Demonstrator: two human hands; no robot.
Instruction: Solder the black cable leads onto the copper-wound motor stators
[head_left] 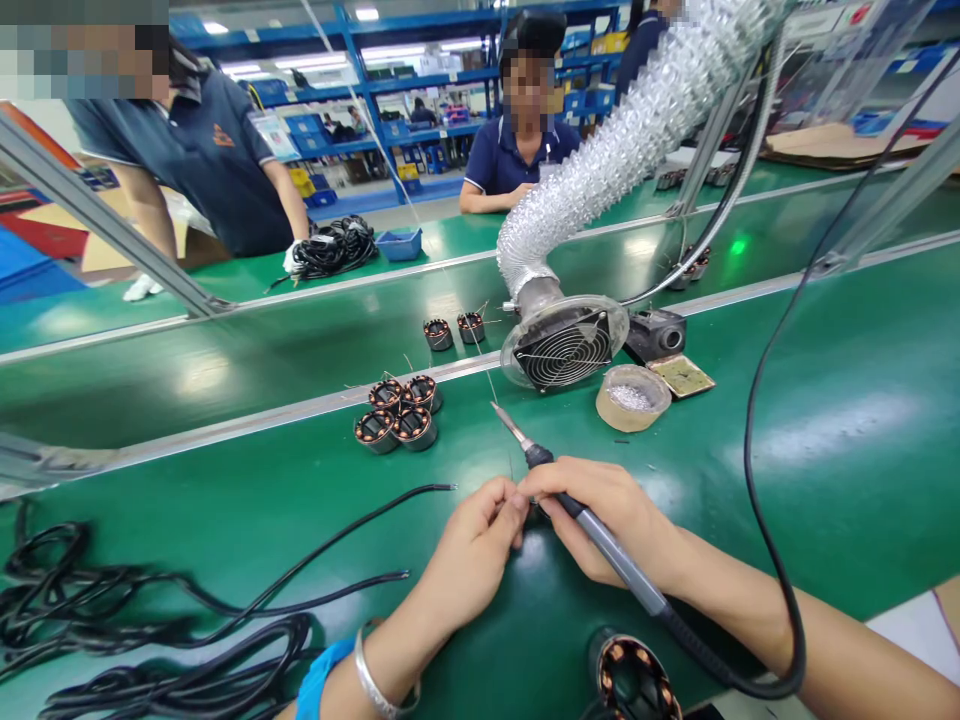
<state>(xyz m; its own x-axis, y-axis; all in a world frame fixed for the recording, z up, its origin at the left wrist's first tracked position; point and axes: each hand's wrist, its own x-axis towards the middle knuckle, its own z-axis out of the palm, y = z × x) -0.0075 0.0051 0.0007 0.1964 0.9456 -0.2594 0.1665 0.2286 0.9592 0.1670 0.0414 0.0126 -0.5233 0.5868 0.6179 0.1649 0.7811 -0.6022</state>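
Observation:
A soldering iron [611, 548] lies across my right hand [615, 510], its bare tip pointing up and away over the green bench. My left hand [480, 540] is closed in a pinch, its fingertips meeting those of my right hand. A thin wire sticks up between the fingertips; the rest of what they hold is mostly hidden. Close in front, a motor stator [636, 675] with copper windings is cut off by the lower picture edge. Several more stators [412, 425] stand grouped ahead on the left, by the metal rail.
Black cables [112, 600] lie coiled at left, two ends reaching toward my left hand. A fume extractor hood [566, 345] hangs ahead, beside a tub [634, 400] of solder bits and a sponge [682, 375]. Two stators [454, 330] sit beyond the rail. Two co-workers are across the bench.

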